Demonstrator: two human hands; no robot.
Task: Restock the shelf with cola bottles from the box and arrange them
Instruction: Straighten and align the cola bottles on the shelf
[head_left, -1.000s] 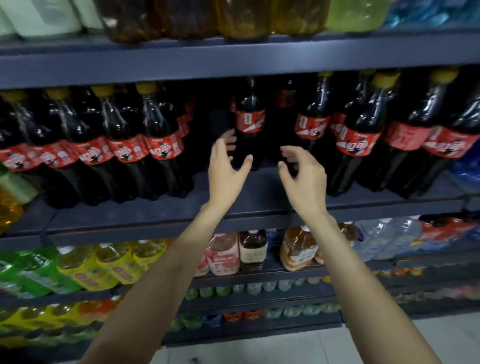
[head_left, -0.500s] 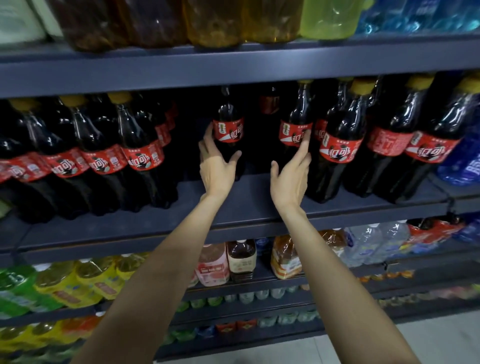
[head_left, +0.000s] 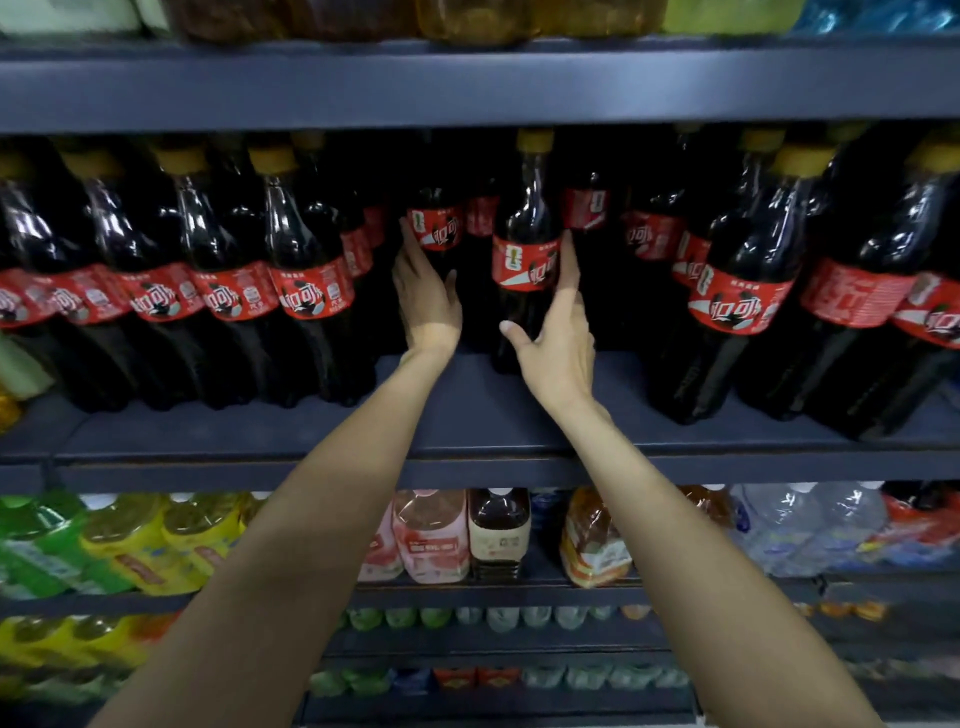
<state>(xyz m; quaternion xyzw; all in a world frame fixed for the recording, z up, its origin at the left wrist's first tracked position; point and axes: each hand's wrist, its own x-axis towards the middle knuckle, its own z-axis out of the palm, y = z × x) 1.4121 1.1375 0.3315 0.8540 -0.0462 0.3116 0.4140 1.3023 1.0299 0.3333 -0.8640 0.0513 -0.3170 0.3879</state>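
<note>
Both hands have reached deeper into the gap since the earlier frame. Left hand (head_left: 427, 299) lays straight, together fingers against a recessed dark plastic cola bottle with a red label (head_left: 435, 234); right hand (head_left: 558, 332) flanks another yellow-capped cola bottle (head_left: 524, 260), fingers straight, thumb spread, likely to draw it forward level with the front rows on the dark grey metal shelf (head_left: 493, 415). No box shows.

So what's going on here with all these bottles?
A person is arranging cola on a shop shelf. The left hand reaches to a cola bottle set further back, fingers straight along its side. The right hand rests straight fingers against the right side of a nearer cola bottle standing in the gap between the full rows. Neither bottle is lifted; both stand upright on the shelf.
</note>
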